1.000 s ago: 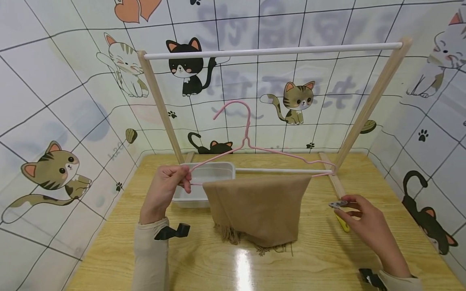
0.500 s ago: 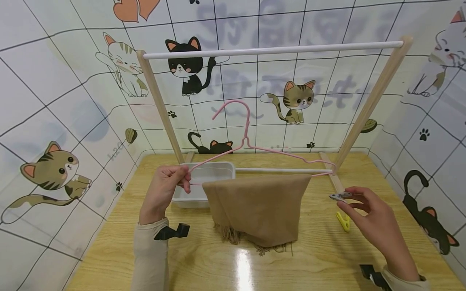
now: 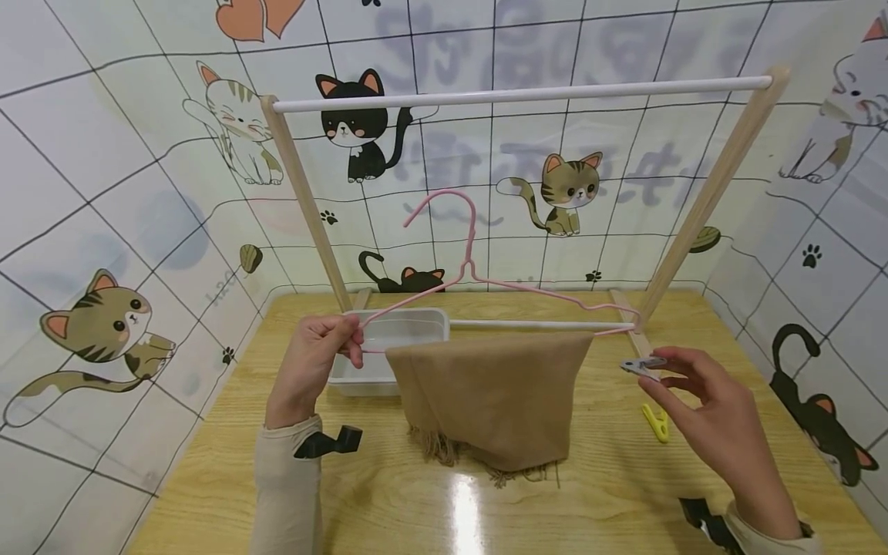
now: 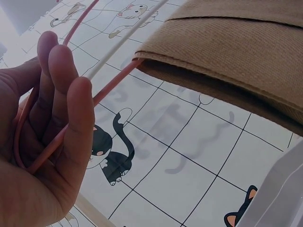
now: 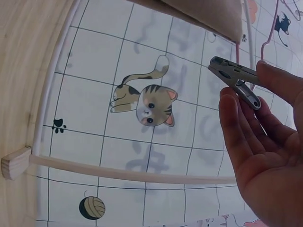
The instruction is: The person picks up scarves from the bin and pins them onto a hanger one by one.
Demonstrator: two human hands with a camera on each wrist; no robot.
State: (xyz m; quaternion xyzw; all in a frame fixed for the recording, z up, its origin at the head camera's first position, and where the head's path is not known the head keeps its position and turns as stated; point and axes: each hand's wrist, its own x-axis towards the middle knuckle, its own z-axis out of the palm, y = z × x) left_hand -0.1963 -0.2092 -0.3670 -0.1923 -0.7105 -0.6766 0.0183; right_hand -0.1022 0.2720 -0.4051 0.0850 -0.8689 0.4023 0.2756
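Note:
A pink hanger (image 3: pixel 444 287) is held up by its left end in my left hand (image 3: pixel 314 362), whose curled fingers wrap the wire, as the left wrist view also shows. Over its lower bar hangs a folded brown cloth with a fringe (image 3: pixel 492 405). To the right of the cloth, my right hand (image 3: pixel 711 412) pinches a grey metal clip (image 3: pixel 641 365) between thumb and fingers. In the right wrist view the clip (image 5: pixel 234 78) points toward the cloth's corner, apart from it. A yellow clothespin (image 3: pixel 655 423) lies on the table below the right hand.
Behind the hanger stands a rack with wooden legs (image 3: pixel 714 185) and a white top rail (image 3: pixel 520 98). A white plastic basin (image 3: pixel 423 327) sits on the wooden table (image 3: pixel 388 493) at the back left, partly behind the cloth. Cat-patterned walls enclose the table.
My right hand has lifted the clip a little, up and slightly away, uncovering more of the yellow clothespin. The left hand, hanger and cloth stay in place.

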